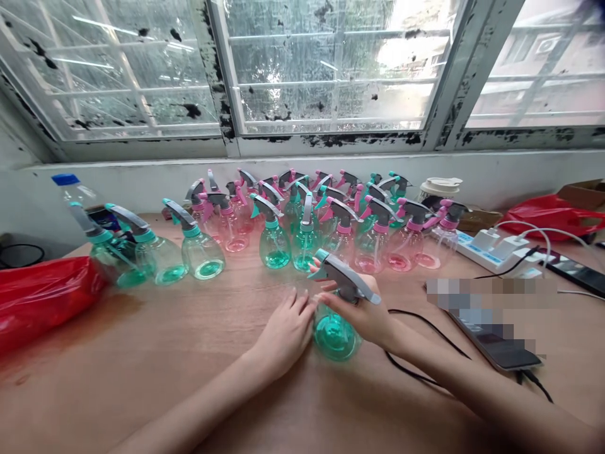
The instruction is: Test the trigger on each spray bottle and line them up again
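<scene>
A teal spray bottle (333,334) with a grey trigger head (345,277) stands on the wooden table (142,366) in front of me. My right hand (366,315) is wrapped round its neck and right side, just under the trigger head. My left hand (283,331) rests on the table against the bottle's left side, fingers stretched out and touching it. Behind stands a crowd of several teal and pink spray bottles (326,221).
Three teal spray bottles (158,249) stand apart at the left, with a blue-capped clear bottle (78,192) behind. A red plastic bag (45,293) lies far left, another (548,214) far right. A white power strip (491,249), black cables (425,325) and a phone (501,343) lie at right.
</scene>
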A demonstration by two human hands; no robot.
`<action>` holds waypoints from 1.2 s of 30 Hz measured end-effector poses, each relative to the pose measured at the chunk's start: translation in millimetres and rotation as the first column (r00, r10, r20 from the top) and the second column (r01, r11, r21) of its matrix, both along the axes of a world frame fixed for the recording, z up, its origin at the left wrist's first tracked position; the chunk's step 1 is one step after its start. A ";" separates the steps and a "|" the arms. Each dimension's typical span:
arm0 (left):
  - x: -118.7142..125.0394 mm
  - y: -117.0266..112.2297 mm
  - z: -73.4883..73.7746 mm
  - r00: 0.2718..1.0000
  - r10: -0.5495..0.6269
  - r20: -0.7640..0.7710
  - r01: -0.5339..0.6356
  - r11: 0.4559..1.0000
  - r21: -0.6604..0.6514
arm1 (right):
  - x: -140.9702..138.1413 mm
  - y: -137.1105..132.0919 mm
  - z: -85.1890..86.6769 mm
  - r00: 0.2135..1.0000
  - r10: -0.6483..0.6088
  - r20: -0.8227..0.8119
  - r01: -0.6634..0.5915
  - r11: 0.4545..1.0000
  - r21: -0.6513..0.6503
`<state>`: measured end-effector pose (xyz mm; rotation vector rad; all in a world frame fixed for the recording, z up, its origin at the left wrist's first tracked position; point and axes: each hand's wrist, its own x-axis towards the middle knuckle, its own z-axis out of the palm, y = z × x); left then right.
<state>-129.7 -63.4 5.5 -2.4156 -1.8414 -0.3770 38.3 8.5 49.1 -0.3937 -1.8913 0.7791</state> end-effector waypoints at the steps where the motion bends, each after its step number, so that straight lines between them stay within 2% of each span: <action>1: 1.9 -3.9 5.4 0.999 -0.040 0.023 0.041 0.999 -0.026 | -1.0 0.2 -0.3 1.000 0.024 -0.008 -0.024 1.000 -0.013; 4: 0.1 -14.4 23.2 0.983 -0.104 0.154 0.123 0.985 -0.120 | -3.6 0.6 -0.8 0.995 0.094 -0.042 -0.096 0.994 -0.046; 7: -3.5 -25.6 31.7 0.949 -0.057 0.309 0.101 0.987 -0.127 | -7.2 0.8 -1.2 0.992 0.105 -0.068 -0.110 0.991 -0.081; 11: -0.6 -44.3 23.1 0.919 0.000 0.395 0.015 0.999 -0.036 | -20.2 -4.1 0.4 0.996 0.065 -0.058 -0.072 0.990 -0.124; 15: -4.0 -57.7 13.6 0.869 0.078 0.489 -0.106 0.994 0.029 | -46.3 -17.0 4.3 0.990 0.121 -0.073 -0.129 0.984 -0.126; 19: -26.2 -62.0 12.4 0.840 0.164 0.517 -0.219 0.975 0.047 | -79.2 -24.1 10.3 0.987 0.156 -0.048 -0.160 0.980 -0.121; 24: -70.1 -62.1 16.0 0.854 0.248 0.457 -0.325 0.941 0.095 | -107.3 -13.7 25.5 0.959 0.244 0.143 -0.246 0.969 -0.006; 26: -87.7 -60.2 20.2 0.851 0.292 0.437 -0.380 0.916 0.129 | -112.4 -7.4 30.0 0.952 0.245 0.181 -0.248 0.969 -0.010; 28: -103.0 -56.1 25.2 0.837 0.359 0.413 -0.451 0.880 0.149 | -115.6 -1.5 31.7 0.969 0.181 0.168 -0.175 0.983 -0.045; 31: -118.8 -45.0 30.4 0.814 0.476 0.333 -0.555 0.806 0.206 | -119.9 7.5 30.3 0.988 -0.002 0.155 0.015 0.996 -0.083; 36: -124.2 -20.1 32.0 0.799 0.555 0.233 -0.600 0.760 0.249 | -129.5 26.6 28.5 0.944 -0.255 0.208 0.278 0.956 -0.089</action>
